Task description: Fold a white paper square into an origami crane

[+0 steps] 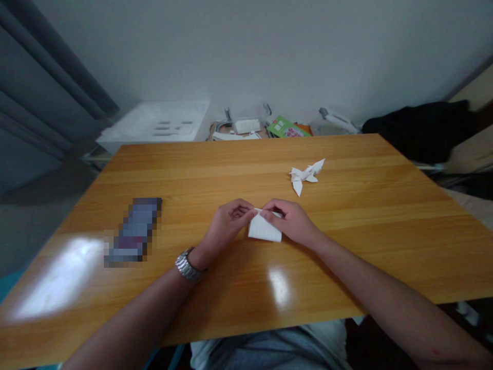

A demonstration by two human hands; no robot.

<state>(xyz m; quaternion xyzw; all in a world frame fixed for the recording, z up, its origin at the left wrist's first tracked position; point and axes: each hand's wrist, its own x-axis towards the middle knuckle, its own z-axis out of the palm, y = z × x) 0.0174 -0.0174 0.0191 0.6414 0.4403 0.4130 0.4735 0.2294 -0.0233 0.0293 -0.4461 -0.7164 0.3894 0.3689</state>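
Observation:
A small folded sheet of white paper (264, 229) is held between my two hands above the middle of the wooden table (200, 180). My left hand (231, 221), with a metal watch (190, 264) on its wrist, pinches the paper's upper left corner between thumb and fingers. At the upper right edge, my right hand (290, 221) grips the same paper, its thumb lying across the front. The lower part of the sheet hangs towards me, and my curled fingers hide its far side. Beyond my right hand lies a folded white paper figure (306, 176) with pointed wings.
To the left on the table is a dark phone (136, 228), blurred by pixels. Behind the far edge stand a white tray (157, 121), a green booklet (285, 127) and assorted clutter. Dark cloth (416, 128) lies at the back right, and a grey curtain (42, 103) hangs at left.

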